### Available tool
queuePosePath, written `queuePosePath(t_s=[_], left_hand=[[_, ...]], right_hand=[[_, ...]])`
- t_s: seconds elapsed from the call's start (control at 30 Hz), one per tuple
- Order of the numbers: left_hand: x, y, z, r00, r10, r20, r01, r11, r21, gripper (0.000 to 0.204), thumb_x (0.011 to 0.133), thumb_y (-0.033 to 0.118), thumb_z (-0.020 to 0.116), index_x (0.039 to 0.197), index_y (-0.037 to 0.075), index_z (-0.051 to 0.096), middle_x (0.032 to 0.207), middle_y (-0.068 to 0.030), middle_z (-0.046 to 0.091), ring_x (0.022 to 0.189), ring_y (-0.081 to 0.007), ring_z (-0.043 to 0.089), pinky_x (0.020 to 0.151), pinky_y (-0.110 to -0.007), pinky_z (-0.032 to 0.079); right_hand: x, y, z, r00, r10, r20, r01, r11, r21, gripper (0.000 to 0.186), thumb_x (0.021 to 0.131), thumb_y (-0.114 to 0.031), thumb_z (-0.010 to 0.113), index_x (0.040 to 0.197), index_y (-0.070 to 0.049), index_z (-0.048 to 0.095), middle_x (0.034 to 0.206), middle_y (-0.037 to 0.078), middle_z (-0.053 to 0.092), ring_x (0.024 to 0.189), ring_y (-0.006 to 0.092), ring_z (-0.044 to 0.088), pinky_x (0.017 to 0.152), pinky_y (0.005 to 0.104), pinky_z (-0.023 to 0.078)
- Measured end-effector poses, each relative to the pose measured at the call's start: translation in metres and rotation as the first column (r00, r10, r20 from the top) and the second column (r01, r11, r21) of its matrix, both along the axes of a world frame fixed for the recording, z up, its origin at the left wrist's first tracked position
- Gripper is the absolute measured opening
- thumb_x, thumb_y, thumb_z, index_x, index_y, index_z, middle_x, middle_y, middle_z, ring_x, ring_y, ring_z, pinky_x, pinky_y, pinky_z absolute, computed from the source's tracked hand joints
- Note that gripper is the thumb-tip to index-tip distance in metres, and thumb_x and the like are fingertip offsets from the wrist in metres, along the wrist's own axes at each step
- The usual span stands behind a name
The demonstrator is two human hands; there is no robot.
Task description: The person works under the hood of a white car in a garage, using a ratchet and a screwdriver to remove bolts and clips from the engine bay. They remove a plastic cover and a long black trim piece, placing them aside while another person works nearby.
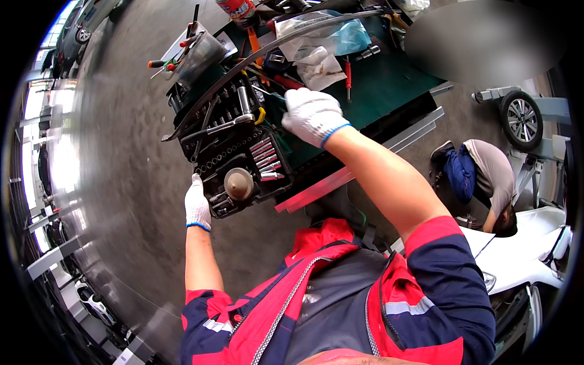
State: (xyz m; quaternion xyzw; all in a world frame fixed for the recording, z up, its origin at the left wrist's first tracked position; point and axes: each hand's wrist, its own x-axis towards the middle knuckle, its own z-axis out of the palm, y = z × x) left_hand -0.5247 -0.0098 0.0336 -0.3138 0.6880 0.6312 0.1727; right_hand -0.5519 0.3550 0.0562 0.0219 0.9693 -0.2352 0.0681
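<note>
keep your left hand braced, fingers curled, on the socket set case's near edge on the green worktop — your right hand, fingers closed, picks inside — lift straight.

The open black plastic socket-set case lies on the green-topped bench, just left of the right hand's fingers. The left hand's fingers touch its near left edge. A red-handled screwdriver and crumpled white rag lie beyond the right fingers.
</note>
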Motion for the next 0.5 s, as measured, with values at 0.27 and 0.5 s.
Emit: queuePosePath(t_s=[0.27,0.5], left_hand=[[-0.005,-0.002,-0.012,0.999,0.049,0.002,-0.049,0.999,-0.019,0.047,0.106,0.041,0.052,0.122,0.0,0.068,0.111,-0.0099,0.073,0.093,-0.02,0.07,0.083,-0.034,0.058],[-0.006,0.007,-0.013,0.993,0.117,0.019,-0.117,0.992,0.04,0.045,0.106,0.04,0.053,0.122,0.001,0.068,0.111,-0.011,0.073,0.09,-0.0227,0.072,0.079,-0.037,0.061]], right_hand=[[0.101,0.075,0.003,0.961,-0.27,0.065,0.275,0.956,-0.104,0.027,0.081,-0.026,0.06,0.097,-0.004,0.061,0.091,0.021,0.064,0.087,0.0419,0.065,0.079,0.0482,0.053],[0.14,0.089,0.002,0.954,-0.3,-0.021,0.289,0.932,-0.22,0.03,0.08,-0.021,0.063,0.105,-0.003,0.062,0.094,0.022,0.063,0.087,0.0416,0.065,0.08,0.0471,0.054]])
